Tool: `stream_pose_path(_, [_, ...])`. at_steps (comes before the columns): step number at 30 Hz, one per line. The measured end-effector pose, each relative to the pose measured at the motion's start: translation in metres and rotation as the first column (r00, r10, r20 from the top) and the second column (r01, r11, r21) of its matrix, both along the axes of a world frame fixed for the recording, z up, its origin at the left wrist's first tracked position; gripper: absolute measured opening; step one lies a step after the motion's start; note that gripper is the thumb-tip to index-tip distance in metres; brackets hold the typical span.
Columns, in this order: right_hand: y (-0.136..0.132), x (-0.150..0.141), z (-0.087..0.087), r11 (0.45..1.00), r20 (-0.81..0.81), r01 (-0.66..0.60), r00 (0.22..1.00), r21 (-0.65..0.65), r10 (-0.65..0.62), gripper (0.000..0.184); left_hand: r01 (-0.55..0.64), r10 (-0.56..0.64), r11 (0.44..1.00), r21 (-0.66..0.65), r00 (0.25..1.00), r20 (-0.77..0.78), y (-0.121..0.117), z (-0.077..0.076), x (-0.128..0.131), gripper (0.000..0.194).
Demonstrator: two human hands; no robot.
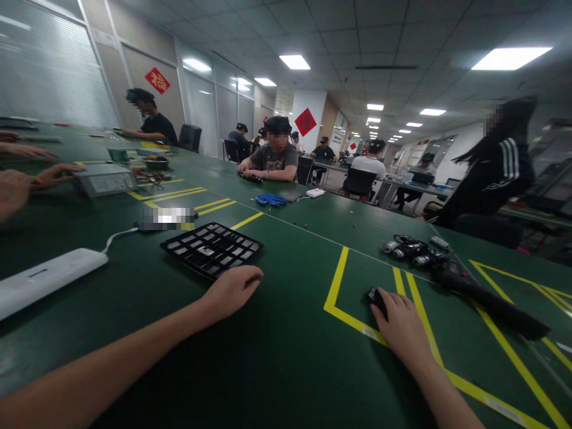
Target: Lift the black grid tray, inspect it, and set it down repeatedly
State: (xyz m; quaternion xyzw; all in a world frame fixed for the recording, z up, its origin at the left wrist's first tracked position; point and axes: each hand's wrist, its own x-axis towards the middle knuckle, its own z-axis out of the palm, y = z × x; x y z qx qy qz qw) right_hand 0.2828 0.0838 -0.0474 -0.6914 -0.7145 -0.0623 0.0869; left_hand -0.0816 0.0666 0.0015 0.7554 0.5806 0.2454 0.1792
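A black grid-like plastic panel (213, 247) with square openings lies on the green table, left of the middle. Beside its near right corner is my left hand (235, 292), its fingers curled closed. What those fingers hold, if anything, is hidden. To the right, my right hand (402, 325) rests low over the yellow tape lines. It is wrapped round a small black mouse-shaped object (378, 302), partly covered by the fingers.
A white power strip (53, 280) lies at the left. Black cables with metal cylinders (420, 256) lie at the right. Farther back are a blue glove (270, 200) and a metal box (105, 180) with another person's hands (49, 176) beside it. Several people sit around; one person (496, 161) is at the right.
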Motion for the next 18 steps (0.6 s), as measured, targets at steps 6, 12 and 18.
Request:
stream_pose_path(6, [-0.002,-0.004,0.005,1.000,-0.004,0.011,1.000,-0.006,-0.011,0.051,-0.474,0.493,0.868,-0.149,0.787,0.371,0.027,0.037,-0.057,0.013])
stream_pose_path(12, [-0.001,-0.004,0.003,1.000,0.000,0.001,1.000,-0.012,-0.001,0.052,-0.600,0.601,0.799,-0.032,0.798,0.030,0.039,0.033,-0.104,0.036])
stream_pose_path(18, [-0.001,-0.001,0.006,1.000,-0.073,0.001,0.997,-0.010,-0.001,0.049,-0.554,0.471,0.832,-0.037,0.740,-0.481,0.048,0.017,-0.106,0.047])
